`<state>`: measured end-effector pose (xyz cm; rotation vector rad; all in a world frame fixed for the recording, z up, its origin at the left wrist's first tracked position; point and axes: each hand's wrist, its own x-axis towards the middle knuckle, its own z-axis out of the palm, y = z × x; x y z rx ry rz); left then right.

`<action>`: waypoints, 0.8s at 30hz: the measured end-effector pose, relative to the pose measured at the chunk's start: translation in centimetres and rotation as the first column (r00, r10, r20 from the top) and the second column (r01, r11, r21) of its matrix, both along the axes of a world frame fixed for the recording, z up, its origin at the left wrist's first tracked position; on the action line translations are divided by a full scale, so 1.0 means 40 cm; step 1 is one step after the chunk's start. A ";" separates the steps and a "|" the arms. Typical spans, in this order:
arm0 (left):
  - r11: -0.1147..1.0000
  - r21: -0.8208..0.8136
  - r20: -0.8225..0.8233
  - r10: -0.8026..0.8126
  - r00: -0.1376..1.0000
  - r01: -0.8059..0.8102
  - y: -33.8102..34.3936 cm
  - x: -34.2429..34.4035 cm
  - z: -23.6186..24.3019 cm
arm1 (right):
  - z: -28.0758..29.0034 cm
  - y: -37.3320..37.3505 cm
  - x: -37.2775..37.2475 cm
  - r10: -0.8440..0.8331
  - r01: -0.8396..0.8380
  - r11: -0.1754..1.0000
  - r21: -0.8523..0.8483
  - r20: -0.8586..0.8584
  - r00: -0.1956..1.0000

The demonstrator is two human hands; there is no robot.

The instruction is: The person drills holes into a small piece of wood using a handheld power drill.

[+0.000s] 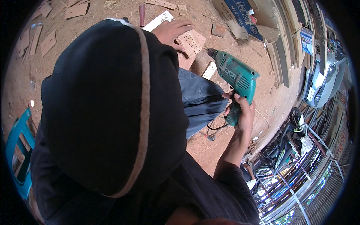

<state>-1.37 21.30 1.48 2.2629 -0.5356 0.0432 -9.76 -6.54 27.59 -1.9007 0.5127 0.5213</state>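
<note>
A green power drill [237, 73] is gripped by its handle in my right hand [244, 112], with its chuck pointing up and left. The drill's tip is close to the right edge of a wooden block [190, 42] dotted with rows of holes; I cannot tell if they touch. My left hand [170, 33] lies over that block's left side, fingers across its top and thumb along the near edge. Under the block is another flat wooden piece [184, 60]. A white-faced strip [159, 20] lies just beyond my left hand.
Loose wooden pieces [48, 43] are scattered on the dirt floor at the far left. An open cardboard box [230, 17] stands far right, near leaning planks [279, 56]. Large dark cloth with a tan band [144, 93] blocks much of the left. A green plastic chair [23, 142] is beside it.
</note>
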 end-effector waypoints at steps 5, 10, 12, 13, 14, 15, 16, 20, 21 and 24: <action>1.000 0.026 0.011 0.001 1.000 -0.001 0.000 -0.001 0.002 | 0.004 0.001 0.008 0.036 -0.038 0.997 -0.068 -0.027 0.999; 1.000 0.019 0.030 -0.008 1.000 0.008 0.002 0.000 0.002 | 0.017 -0.018 0.059 0.166 -0.179 0.974 -0.137 -0.098 0.981; 1.000 0.022 0.030 -0.001 1.000 0.000 0.003 -0.001 0.004 | 0.029 -0.021 0.088 0.215 -0.233 0.959 -0.162 -0.123 0.969; 1.000 0.028 0.034 -0.004 0.999 0.003 0.000 0.001 0.004 | 0.040 -0.021 0.101 0.227 -0.250 0.953 -0.172 -0.139 0.964; 0.999 0.034 0.038 -0.007 0.999 0.006 -0.005 0.005 0.003 | 0.046 -0.024 0.111 0.239 -0.266 0.947 -0.181 -0.156 0.958; 0.999 0.040 0.042 -0.010 0.999 0.009 -0.010 0.008 0.002 | 0.046 -0.030 0.119 0.261 -0.286 0.937 -0.198 -0.144 0.955; 0.999 0.048 0.031 0.008 0.999 -0.009 0.004 -0.002 0.005 | 0.044 -0.020 0.134 0.303 -0.331 0.923 -0.198 -0.158 0.940; 1.000 0.024 0.036 -0.003 0.999 0.002 -0.004 0.005 0.001 | 0.062 -0.003 0.157 0.367 -0.411 0.878 -0.243 -0.208 0.907; 1.000 0.016 0.044 0.003 0.999 -0.003 0.000 0.003 -0.001 | 0.065 0.008 0.162 0.380 -0.426 0.869 -0.252 -0.210 0.901; 0.999 0.028 0.073 0.021 0.997 -0.023 -0.005 0.002 -0.005 | 0.075 0.013 0.175 0.418 -0.477 0.833 -0.282 -0.244 0.875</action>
